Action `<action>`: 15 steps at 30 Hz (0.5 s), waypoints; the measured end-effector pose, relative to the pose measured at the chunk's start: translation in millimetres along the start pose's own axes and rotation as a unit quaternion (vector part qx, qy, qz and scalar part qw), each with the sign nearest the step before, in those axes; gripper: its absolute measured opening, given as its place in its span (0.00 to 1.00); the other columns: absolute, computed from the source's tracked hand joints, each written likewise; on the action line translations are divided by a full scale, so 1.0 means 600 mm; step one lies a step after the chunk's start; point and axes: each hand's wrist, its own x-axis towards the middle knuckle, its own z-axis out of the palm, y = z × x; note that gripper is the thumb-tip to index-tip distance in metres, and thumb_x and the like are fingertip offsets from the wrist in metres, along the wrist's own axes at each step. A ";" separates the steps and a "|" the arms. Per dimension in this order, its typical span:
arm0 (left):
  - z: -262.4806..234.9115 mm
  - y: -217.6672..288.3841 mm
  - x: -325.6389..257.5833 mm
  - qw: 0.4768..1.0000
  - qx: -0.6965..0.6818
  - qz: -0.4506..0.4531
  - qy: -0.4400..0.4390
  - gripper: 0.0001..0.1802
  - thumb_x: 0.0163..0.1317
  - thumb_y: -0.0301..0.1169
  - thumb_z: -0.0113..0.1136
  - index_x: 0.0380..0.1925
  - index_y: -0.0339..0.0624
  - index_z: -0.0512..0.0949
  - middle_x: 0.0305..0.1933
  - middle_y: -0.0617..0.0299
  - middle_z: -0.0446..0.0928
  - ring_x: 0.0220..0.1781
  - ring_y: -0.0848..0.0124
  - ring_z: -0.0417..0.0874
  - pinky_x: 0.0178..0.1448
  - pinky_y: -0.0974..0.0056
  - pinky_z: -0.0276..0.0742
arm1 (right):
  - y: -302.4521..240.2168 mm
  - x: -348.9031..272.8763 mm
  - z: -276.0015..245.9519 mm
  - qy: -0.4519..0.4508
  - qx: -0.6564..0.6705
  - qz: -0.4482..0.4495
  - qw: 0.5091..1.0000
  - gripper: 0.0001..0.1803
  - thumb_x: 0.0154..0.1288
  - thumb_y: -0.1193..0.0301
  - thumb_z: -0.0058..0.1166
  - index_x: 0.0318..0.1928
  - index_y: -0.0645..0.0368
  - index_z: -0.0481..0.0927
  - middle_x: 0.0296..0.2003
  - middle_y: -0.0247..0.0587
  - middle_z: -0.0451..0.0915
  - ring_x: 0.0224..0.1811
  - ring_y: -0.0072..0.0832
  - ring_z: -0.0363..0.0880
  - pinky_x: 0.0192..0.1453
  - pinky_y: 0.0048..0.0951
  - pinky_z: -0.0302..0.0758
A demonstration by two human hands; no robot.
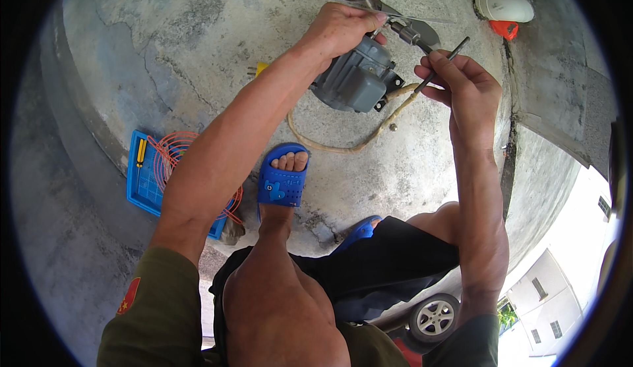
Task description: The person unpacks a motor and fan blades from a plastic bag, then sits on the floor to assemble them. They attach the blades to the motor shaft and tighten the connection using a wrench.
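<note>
A grey electric motor (pixel 356 77) lies on the concrete, its beige cord (pixel 349 149) curving around it. Shiny metal fan blades (pixel 425 32) spread out beyond the motor's far end. My left hand (pixel 344 30) is closed at the middle of the fan, gripping a blade by the hub; its fingertips are partly hidden. In my right hand (pixel 465 80) is a dark T-handle wrench (pixel 458 47), held by fingers around its crossbar. The wrench's metal head (pixel 405 34) points toward the hub, close to my left thumb; whether they touch is unclear.
A blue tray (pixel 142 185) at the left holds a yellow-handled screwdriver (pixel 140 152) and coiled orange tubing (pixel 168 152). A yellow plug (pixel 259 69) lies beside the motor. A white pipe (pixel 508 7) juts from the right wall. My blue sandal (pixel 283 179) stands close by.
</note>
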 end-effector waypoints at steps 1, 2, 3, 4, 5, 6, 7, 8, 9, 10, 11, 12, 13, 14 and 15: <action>0.000 0.002 0.002 1.000 0.006 -0.004 -0.003 0.18 0.76 0.44 0.70 0.45 0.38 0.91 0.41 0.59 0.92 0.39 0.71 0.92 0.46 0.63 0.88 | 0.000 0.000 -0.002 -0.001 -0.020 -0.019 1.000 0.08 0.74 0.76 0.66 0.45 0.70 0.87 0.37 0.46 0.91 0.38 0.30 0.94 0.40 0.26 0.89; 0.000 0.002 0.002 1.000 0.012 -0.009 -0.005 0.18 0.76 0.44 0.70 0.44 0.38 0.91 0.40 0.59 0.92 0.39 0.71 0.92 0.46 0.63 0.88 | 0.000 0.000 -0.003 -0.003 -0.039 -0.037 0.999 0.07 0.74 0.76 0.66 0.44 0.70 0.87 0.36 0.46 0.91 0.38 0.30 0.94 0.40 0.25 0.89; 0.000 0.002 0.002 1.000 0.009 -0.012 -0.005 0.18 0.76 0.44 0.70 0.44 0.38 0.91 0.40 0.60 0.92 0.39 0.72 0.92 0.45 0.63 0.88 | 0.001 0.000 -0.004 -0.005 -0.059 -0.056 0.997 0.07 0.74 0.76 0.66 0.44 0.71 0.87 0.36 0.46 0.91 0.37 0.30 0.94 0.40 0.25 0.88; 0.002 0.002 0.002 1.000 0.005 -0.014 -0.005 0.18 0.76 0.45 0.70 0.44 0.38 0.92 0.40 0.60 0.92 0.39 0.72 0.92 0.45 0.63 0.88 | 0.007 0.002 -0.007 -0.007 -0.086 -0.093 0.992 0.07 0.73 0.76 0.66 0.44 0.70 0.87 0.36 0.47 0.91 0.37 0.30 0.94 0.40 0.26 0.88; 0.002 0.002 0.002 1.000 0.003 -0.015 -0.005 0.18 0.76 0.45 0.70 0.43 0.39 0.92 0.40 0.60 0.92 0.39 0.72 0.92 0.45 0.63 0.88 | 0.015 0.003 -0.010 -0.010 -0.113 -0.130 0.985 0.07 0.73 0.77 0.67 0.45 0.70 0.87 0.36 0.47 0.91 0.37 0.30 0.94 0.40 0.26 0.88; 0.003 0.004 0.003 1.000 0.011 -0.016 -0.004 0.18 0.76 0.45 0.70 0.43 0.39 0.92 0.39 0.61 0.92 0.39 0.72 0.91 0.45 0.63 0.88 | 0.020 0.003 -0.011 -0.012 -0.140 -0.168 0.976 0.07 0.73 0.77 0.67 0.45 0.70 0.87 0.36 0.48 0.92 0.37 0.30 0.94 0.40 0.27 0.88; 0.003 0.006 0.005 1.000 0.019 -0.016 -0.004 0.18 0.76 0.45 0.70 0.43 0.39 0.92 0.39 0.61 0.91 0.39 0.73 0.91 0.45 0.64 0.87 | 0.021 0.002 -0.011 -0.008 -0.189 -0.224 0.956 0.06 0.72 0.77 0.68 0.45 0.67 0.87 0.35 0.46 0.91 0.36 0.31 0.94 0.40 0.28 0.88; 0.003 0.005 0.009 0.999 0.027 -0.018 -0.003 0.18 0.76 0.45 0.70 0.43 0.39 0.92 0.39 0.61 0.91 0.39 0.73 0.91 0.45 0.64 0.87 | 0.022 -0.001 -0.009 -0.004 -0.237 -0.277 0.931 0.06 0.70 0.76 0.68 0.44 0.65 0.87 0.34 0.45 0.91 0.35 0.32 0.94 0.39 0.30 0.87; 0.002 0.002 0.013 1.000 0.017 -0.009 -0.008 0.18 0.76 0.45 0.70 0.43 0.39 0.92 0.39 0.62 0.91 0.39 0.73 0.91 0.45 0.64 0.87 | 0.023 -0.005 -0.006 -0.001 -0.283 -0.329 0.901 0.06 0.69 0.76 0.69 0.44 0.62 0.87 0.34 0.43 0.91 0.34 0.33 0.93 0.39 0.32 0.87; 0.001 0.000 0.017 1.000 0.006 0.000 -0.013 0.18 0.76 0.45 0.70 0.43 0.39 0.92 0.39 0.62 0.91 0.39 0.73 0.91 0.45 0.64 0.87 | 0.016 -0.010 -0.002 0.004 -0.346 -0.350 0.870 0.06 0.67 0.76 0.69 0.43 0.60 0.87 0.33 0.42 0.90 0.34 0.36 0.92 0.38 0.34 0.86; 0.001 0.001 0.017 1.000 -0.004 0.009 -0.017 0.18 0.76 0.44 0.70 0.42 0.40 0.92 0.38 0.62 0.91 0.39 0.74 0.91 0.45 0.65 0.86 | 0.003 -0.016 0.003 0.008 -0.406 -0.370 0.836 0.07 0.65 0.76 0.70 0.43 0.57 0.87 0.33 0.40 0.89 0.34 0.38 0.91 0.38 0.36 0.85; 0.000 0.001 0.016 1.000 -0.017 -0.001 -0.020 0.17 0.76 0.44 0.70 0.42 0.40 0.92 0.38 0.62 0.91 0.39 0.74 0.91 0.46 0.65 0.86 | -0.007 -0.020 0.008 0.012 -0.463 -0.387 0.797 0.08 0.63 0.75 0.70 0.42 0.55 0.87 0.33 0.39 0.88 0.34 0.41 0.90 0.38 0.38 0.84; 0.001 0.002 0.015 0.999 -0.031 -0.010 -0.024 0.17 0.76 0.44 0.70 0.42 0.40 0.92 0.38 0.62 0.91 0.39 0.74 0.91 0.46 0.65 0.86 | -0.010 -0.021 0.014 0.016 -0.464 -0.415 0.782 0.07 0.61 0.74 0.70 0.39 0.52 0.86 0.33 0.36 0.86 0.35 0.46 0.86 0.38 0.44 0.81; 0.001 0.003 0.014 0.998 -0.044 -0.018 -0.028 0.16 0.76 0.44 0.70 0.42 0.41 0.92 0.38 0.63 0.91 0.39 0.74 0.90 0.46 0.65 0.86 | -0.018 -0.023 0.016 0.018 -0.487 -0.410 0.771 0.06 0.61 0.74 0.69 0.39 0.52 0.85 0.33 0.36 0.86 0.36 0.45 0.87 0.38 0.43 0.81; 0.003 0.005 0.015 0.999 -0.037 -0.015 -0.028 0.16 0.76 0.43 0.70 0.42 0.41 0.92 0.38 0.63 0.91 0.38 0.74 0.90 0.45 0.65 0.86 | -0.027 -0.028 0.017 0.020 -0.509 -0.405 0.759 0.06 0.61 0.75 0.68 0.38 0.53 0.85 0.34 0.35 0.86 0.37 0.44 0.87 0.39 0.42 0.81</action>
